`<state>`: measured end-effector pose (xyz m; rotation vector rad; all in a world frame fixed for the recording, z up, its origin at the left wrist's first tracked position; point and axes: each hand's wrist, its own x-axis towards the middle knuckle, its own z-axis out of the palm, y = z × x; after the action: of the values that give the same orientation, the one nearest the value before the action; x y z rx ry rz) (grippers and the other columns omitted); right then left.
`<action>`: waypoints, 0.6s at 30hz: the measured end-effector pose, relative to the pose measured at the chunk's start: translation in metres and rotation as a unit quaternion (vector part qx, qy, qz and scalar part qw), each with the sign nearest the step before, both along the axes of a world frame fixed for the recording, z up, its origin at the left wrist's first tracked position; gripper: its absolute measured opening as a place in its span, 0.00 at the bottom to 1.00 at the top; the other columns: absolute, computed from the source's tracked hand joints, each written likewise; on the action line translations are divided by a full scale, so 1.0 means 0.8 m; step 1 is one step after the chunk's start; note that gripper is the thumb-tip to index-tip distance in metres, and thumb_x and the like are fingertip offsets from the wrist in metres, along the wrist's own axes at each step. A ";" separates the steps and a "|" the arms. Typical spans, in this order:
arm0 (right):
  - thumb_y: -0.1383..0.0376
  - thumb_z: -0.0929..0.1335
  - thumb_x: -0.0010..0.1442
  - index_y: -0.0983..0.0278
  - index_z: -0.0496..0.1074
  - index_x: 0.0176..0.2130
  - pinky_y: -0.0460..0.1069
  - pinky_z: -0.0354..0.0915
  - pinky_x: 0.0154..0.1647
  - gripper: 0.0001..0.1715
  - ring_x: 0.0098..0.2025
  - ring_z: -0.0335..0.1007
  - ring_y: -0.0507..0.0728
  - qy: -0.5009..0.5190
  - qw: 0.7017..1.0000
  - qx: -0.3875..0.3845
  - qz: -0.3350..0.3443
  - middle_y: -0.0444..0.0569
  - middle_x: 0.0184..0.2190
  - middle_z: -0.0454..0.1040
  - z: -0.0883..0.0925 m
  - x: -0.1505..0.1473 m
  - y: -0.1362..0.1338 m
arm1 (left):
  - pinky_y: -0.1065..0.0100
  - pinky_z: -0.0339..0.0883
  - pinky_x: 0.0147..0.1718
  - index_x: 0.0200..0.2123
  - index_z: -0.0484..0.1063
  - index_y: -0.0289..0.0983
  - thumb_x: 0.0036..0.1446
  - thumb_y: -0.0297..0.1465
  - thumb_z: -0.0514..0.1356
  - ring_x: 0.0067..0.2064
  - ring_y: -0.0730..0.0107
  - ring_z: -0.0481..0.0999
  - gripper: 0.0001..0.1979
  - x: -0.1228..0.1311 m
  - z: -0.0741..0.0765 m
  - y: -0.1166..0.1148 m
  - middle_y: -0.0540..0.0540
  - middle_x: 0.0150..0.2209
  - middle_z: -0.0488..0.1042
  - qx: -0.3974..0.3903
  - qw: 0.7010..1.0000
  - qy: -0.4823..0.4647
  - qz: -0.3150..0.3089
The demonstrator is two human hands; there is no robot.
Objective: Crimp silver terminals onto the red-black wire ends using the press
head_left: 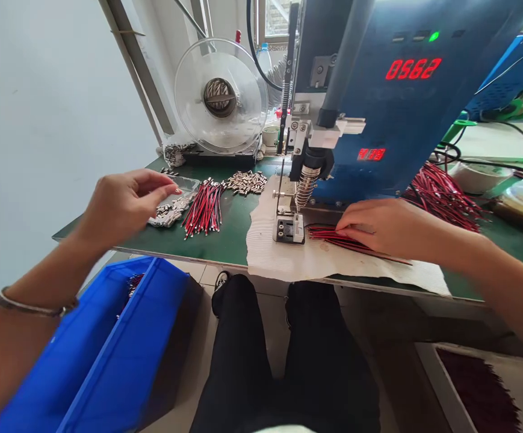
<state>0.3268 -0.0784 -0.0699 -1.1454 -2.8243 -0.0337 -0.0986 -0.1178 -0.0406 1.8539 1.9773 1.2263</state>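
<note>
My left hand (126, 201) hovers at the left of the bench, thumb and forefinger pinched together. A tiny light thing shows at its fingertips, too small to name. Just beyond lies a clear tray (186, 183) with a heap of small silvery parts (171, 210). My right hand (374, 225) rests on a bundle of red and black wires (346, 240), fingers closed on them. Those wires lie on a white cloth (315, 264), their ends pointing at a small metal fixture (288, 230). Above the fixture stands a soldering tip with a coiled spring (307, 183).
A blue machine (396, 114) with red digits rises behind the fixture. More red and black wires (204, 207), small metal parts (245, 182) and a clear reel (220, 96) are at left. A wire pile (446, 195) lies right. Blue bins (121, 337) stand below the bench edge.
</note>
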 end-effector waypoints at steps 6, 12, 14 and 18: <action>0.62 0.66 0.70 0.56 0.80 0.38 0.52 0.65 0.33 0.12 0.31 0.76 0.56 0.024 0.999 -0.015 0.014 0.44 0.34 0.84 0.016 0.009 0.028 | 0.72 0.52 0.17 0.38 0.83 0.39 0.58 0.37 0.67 0.19 0.79 0.61 0.08 0.082 -0.052 -0.054 0.50 0.28 0.79 0.032 0.979 -0.176 -0.100; 0.58 0.68 0.68 0.59 0.82 0.49 0.48 0.71 0.33 0.15 0.35 0.82 0.55 0.075 0.971 -0.215 0.071 0.46 0.34 0.85 0.045 -0.007 0.061 | 0.72 0.51 0.18 0.44 0.82 0.38 0.62 0.40 0.65 0.22 0.79 0.58 0.14 0.123 -0.077 -0.061 0.50 0.29 0.75 -0.048 0.961 -0.224 -0.155; 0.56 0.68 0.67 0.60 0.82 0.47 0.49 0.73 0.35 0.16 0.35 0.82 0.55 0.098 0.950 -0.291 0.063 0.47 0.34 0.85 0.047 -0.012 0.063 | 0.72 0.49 0.19 0.43 0.82 0.37 0.61 0.40 0.66 0.22 0.78 0.56 0.14 0.122 -0.069 -0.048 0.53 0.23 0.70 -0.072 0.964 -0.178 -0.182; 0.51 0.68 0.66 0.62 0.79 0.43 0.50 0.71 0.33 0.18 0.32 0.78 0.55 0.152 0.924 -0.350 0.029 0.49 0.33 0.82 0.038 -0.020 0.055 | 0.73 0.54 0.22 0.36 0.84 0.38 0.59 0.39 0.67 0.25 0.77 0.63 0.10 0.109 -0.031 -0.002 0.51 0.25 0.75 -0.180 0.928 -0.029 -0.325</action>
<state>0.3105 -0.0348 -0.0396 -1.0263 -2.6233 1.1326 -0.0113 -0.1193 -0.0655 1.9894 1.2588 0.6581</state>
